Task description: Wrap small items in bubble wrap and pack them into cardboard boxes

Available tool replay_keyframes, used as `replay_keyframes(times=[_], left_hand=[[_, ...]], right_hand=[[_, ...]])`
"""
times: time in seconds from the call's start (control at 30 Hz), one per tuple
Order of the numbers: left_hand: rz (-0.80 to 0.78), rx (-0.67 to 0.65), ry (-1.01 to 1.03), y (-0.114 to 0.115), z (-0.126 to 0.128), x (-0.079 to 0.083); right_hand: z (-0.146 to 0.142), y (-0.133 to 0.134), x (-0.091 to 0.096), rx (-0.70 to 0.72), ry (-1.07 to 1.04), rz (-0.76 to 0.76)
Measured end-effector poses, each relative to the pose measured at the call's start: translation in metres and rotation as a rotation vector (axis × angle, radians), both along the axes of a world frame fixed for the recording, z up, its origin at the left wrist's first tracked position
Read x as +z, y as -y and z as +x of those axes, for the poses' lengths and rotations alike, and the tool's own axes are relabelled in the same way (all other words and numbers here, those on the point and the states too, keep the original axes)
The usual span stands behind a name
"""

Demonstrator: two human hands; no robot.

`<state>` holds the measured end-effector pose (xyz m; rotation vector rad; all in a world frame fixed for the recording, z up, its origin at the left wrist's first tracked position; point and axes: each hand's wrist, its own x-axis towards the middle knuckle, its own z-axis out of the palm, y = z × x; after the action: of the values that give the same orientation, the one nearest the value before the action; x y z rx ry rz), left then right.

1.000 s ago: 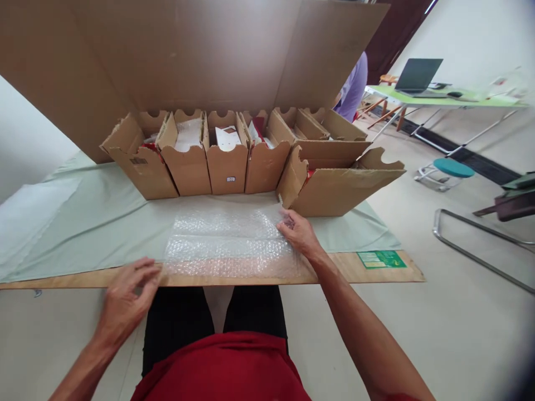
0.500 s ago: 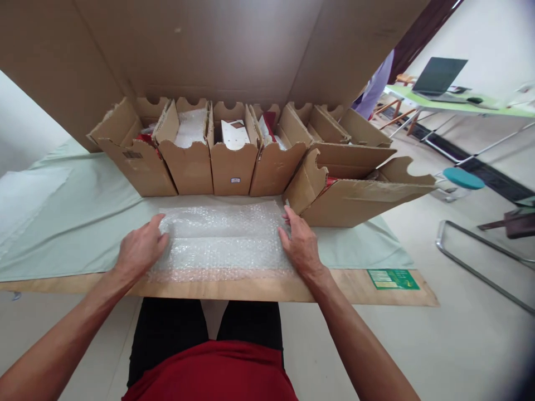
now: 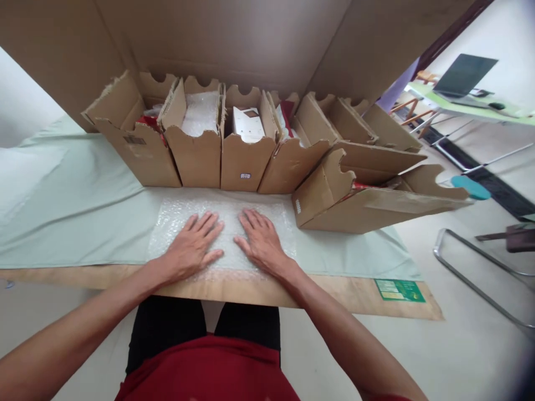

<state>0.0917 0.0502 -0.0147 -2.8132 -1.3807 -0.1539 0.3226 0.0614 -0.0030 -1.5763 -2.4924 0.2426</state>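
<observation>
A sheet of clear bubble wrap [image 3: 228,234] lies flat near the table's front edge. Both my hands rest palm down on it, fingers stretched out. My left hand [image 3: 193,245] covers its left-middle part, and my right hand [image 3: 261,236] presses on the right-middle part, with a strip of wrap showing between them. Neither hand grips anything. Just beyond the wrap stands a row of open cardboard bins; one bin [image 3: 246,164] holds a white box [image 3: 248,125], and its neighbour holds folded bubble wrap [image 3: 200,114].
A cardboard bin [image 3: 371,209] sits at an angle to the right, with something red inside. Behind the row rises a large cardboard panel [image 3: 225,39]. More white wrap [image 3: 25,178] lies at the left on the green cloth [image 3: 96,223]. A laptop [image 3: 463,81] stands on a far table.
Both hands have moved inward from the wrap's left and right edges onto its middle, and their fingers now lie flat. The camera view has shifted slightly.
</observation>
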Motion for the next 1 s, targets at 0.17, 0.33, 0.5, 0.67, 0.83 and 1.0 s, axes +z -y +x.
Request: replay_keyframes(times=[0.17,0.33,0.5,0.67,0.83,1.0], left_hand=[[0.028,0.213,-0.003,0.021,-0.092,-0.005],[0.098,0.178,0.078,0.051,-0.113,0.006],[0.003,-0.141,0.157,0.059,-0.080,0.021],[-0.008,-0.147,0.168,0.049,-0.065,0.022],[-0.082,-0.103,0.155,0.049,-0.078,0.030],[-0.285,0.166,0.314,0.042,-0.099,0.045]], right_hand=[[0.045,0.014,-0.008,-0.103,0.023,0.077],[0.102,0.064,0.004,-0.076,-0.045,0.078],[0.136,0.109,0.025,0.075,-0.037,0.079],[0.130,0.102,0.021,0.132,-0.001,0.100],[0.121,0.092,0.017,0.026,-0.318,0.089],[0.125,0.097,0.032,-0.276,-0.753,-0.119]])
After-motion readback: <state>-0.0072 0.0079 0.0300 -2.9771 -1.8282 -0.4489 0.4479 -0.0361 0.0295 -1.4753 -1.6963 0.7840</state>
